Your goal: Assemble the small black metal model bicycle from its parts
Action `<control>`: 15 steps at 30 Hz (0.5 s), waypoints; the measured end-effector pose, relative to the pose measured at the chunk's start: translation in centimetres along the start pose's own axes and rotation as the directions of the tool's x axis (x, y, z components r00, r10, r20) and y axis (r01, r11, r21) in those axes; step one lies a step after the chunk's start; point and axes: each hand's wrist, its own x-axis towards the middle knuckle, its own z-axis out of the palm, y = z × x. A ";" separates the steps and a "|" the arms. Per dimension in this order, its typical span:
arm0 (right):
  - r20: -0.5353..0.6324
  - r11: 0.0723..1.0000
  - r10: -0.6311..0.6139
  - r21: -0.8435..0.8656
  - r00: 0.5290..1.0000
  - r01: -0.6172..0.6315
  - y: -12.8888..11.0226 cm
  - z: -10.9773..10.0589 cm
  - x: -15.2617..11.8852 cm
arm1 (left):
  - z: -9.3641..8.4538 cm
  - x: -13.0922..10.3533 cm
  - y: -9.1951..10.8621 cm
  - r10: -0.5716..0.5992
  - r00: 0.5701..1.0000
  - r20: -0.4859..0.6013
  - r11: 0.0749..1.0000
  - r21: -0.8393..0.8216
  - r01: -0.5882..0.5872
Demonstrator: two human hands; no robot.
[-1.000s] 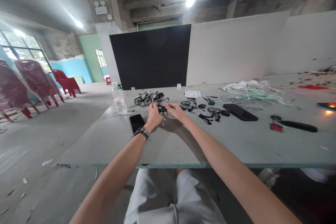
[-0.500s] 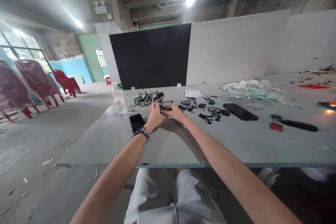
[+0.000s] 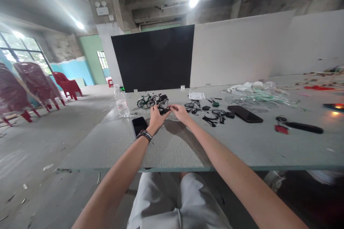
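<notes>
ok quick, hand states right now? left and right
Left hand: closed on the small black bicycle model part.
Right hand: fingers pinch the same part from the other side.

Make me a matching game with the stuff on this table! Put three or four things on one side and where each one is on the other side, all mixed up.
Things:
1. water bottle
2. small black bicycle part
3. finished model bicycles
4. phone with the dark screen

Places:
A. held between the left hand and right hand
B. lying flat just beside the left wrist, near the wristwatch
C. standing upright at the table's left edge
D. standing just behind the hands, in front of the black board

Pairs: 1-C, 2-A, 3-D, 4-B
</notes>
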 end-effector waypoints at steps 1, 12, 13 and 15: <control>-0.002 1.000 -0.006 0.004 1.000 0.006 0.0 -0.1 0.0 | 0.0 0.0 0.0 0.007 1.000 0.006 1.000 -0.003 -0.007; -0.033 0.997 -0.030 0.067 0.999 0.032 1.1 0.0 0.3 | -0.1 -0.2 0.3 0.124 0.991 0.056 0.992 -0.015 -0.123; -0.027 0.997 -0.032 0.072 0.999 0.034 1.0 0.0 0.3 | -0.1 -0.2 0.3 0.124 0.990 0.061 0.992 -0.018 -0.123; -0.012 0.996 -0.037 0.076 0.999 0.038 0.8 -0.1 0.2 | -0.1 -0.3 0.4 0.123 0.990 0.070 0.992 -0.021 -0.122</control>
